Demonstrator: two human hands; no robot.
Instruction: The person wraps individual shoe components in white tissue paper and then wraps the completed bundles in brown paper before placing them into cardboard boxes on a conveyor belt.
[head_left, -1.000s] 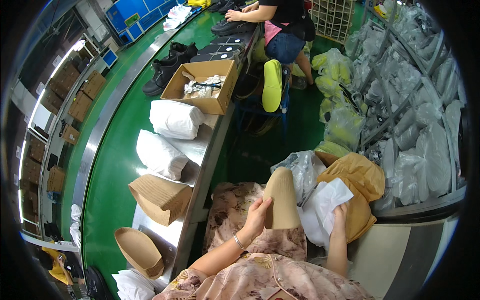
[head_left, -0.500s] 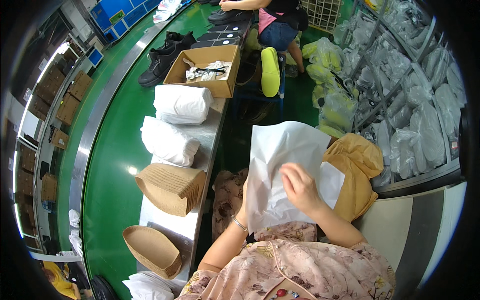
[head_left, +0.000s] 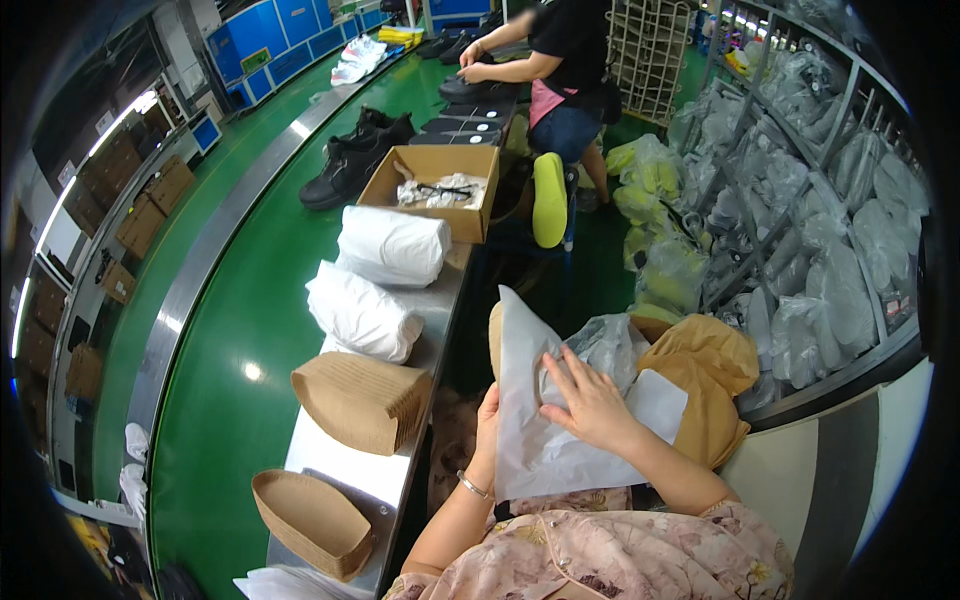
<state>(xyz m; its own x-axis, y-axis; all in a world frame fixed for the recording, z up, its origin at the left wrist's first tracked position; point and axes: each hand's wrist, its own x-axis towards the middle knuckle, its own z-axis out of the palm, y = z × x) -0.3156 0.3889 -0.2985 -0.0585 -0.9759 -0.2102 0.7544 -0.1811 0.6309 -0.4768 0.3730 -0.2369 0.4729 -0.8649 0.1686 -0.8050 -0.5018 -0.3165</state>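
Hands meet in the person's lap around a large sheet of thin white tissue paper [head_left: 535, 440], held upright over the knees. The right hand [head_left: 590, 405] lies flat on the front of the sheet with its fingers spread and pressed against the paper. The left hand [head_left: 487, 425] grips the sheet's left edge from behind, thumb and fingers closed on it, a thin bracelet on that wrist. A tan, rounded piece [head_left: 494, 335] peeks out behind the paper's upper left edge; it may be a cardboard shoe insert, though most of it is hidden.

Just right of the paper sits an open tan fabric bag [head_left: 710, 375] with more white sheets inside, and a crumpled clear plastic bag [head_left: 610, 345] touches the paper's upper right side.

To the left runs a steel worktable edge [head_left: 440, 300] beside a green conveyor belt [head_left: 250, 300]. On the table lie two white paper-wrapped bundles [head_left: 390, 245], a stack of tan moulded inserts [head_left: 360, 400], another such stack [head_left: 310, 515] nearer the person, and an open cardboard box [head_left: 435, 185] holding crumpled paper. Black shoes [head_left: 355, 160] rest on the belt further along. Another person in a black top [head_left: 570, 40] works at the far end of the table. Wire racks [head_left: 800, 200] packed with plastic-bagged items line the right side.
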